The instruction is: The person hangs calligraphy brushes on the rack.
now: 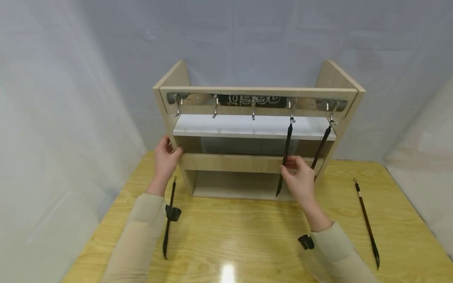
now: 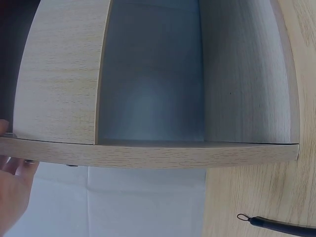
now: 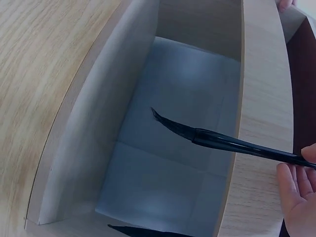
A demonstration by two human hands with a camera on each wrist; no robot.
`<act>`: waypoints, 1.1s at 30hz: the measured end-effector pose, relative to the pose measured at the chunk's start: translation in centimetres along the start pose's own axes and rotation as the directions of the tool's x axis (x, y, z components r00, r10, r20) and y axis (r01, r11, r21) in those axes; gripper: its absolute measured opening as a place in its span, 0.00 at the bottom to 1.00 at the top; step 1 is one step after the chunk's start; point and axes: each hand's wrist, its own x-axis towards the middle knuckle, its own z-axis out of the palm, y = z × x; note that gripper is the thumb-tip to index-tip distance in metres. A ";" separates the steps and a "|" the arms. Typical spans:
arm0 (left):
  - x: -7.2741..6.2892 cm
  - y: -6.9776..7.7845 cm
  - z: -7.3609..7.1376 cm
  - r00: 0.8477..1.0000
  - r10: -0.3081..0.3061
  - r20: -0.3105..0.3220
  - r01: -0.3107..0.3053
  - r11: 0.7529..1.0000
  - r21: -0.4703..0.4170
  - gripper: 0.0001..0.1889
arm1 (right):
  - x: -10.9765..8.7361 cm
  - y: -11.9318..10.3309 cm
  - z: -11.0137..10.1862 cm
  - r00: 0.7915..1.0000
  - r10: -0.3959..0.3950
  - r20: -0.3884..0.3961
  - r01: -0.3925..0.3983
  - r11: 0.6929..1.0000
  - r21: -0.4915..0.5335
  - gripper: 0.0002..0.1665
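Note:
A small wooden shelf carries a metal rail with several hooks. My left hand grips the shelf's left side panel, thumb at the front and fingers outside. With its cord loop at one hook, a black calligraphy brush hangs tip down. My right hand pinches this brush partway down its handle, and the dark tip points away from the fingers in the right wrist view. A second calligraphy brush hangs from the rightmost hook, partly hidden behind the right hand.
On the yellow wood-grain table lie two more calligraphy brushes: a black one beside my left forearm and a brown-handled one at the right. White sheeting hangs behind and at both sides.

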 end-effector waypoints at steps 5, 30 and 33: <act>0.0 -0.1 -0.1 1.000 0.003 -0.013 -0.003 1.000 -0.017 0.21 | 0.1 -0.2 0.3 1.000 -0.005 0.003 0.004 1.000 0.025 0.13; 0.1 -0.1 0.0 1.000 0.004 0.007 -0.003 1.000 -0.030 0.21 | -0.1 0.2 0.3 0.998 -0.056 -0.014 0.056 0.998 -0.003 0.12; 0.0 -0.1 0.1 1.000 0.003 0.011 -0.002 0.999 -0.035 0.21 | 0.0 0.2 0.3 0.998 -0.058 -0.013 0.057 0.998 -0.007 0.12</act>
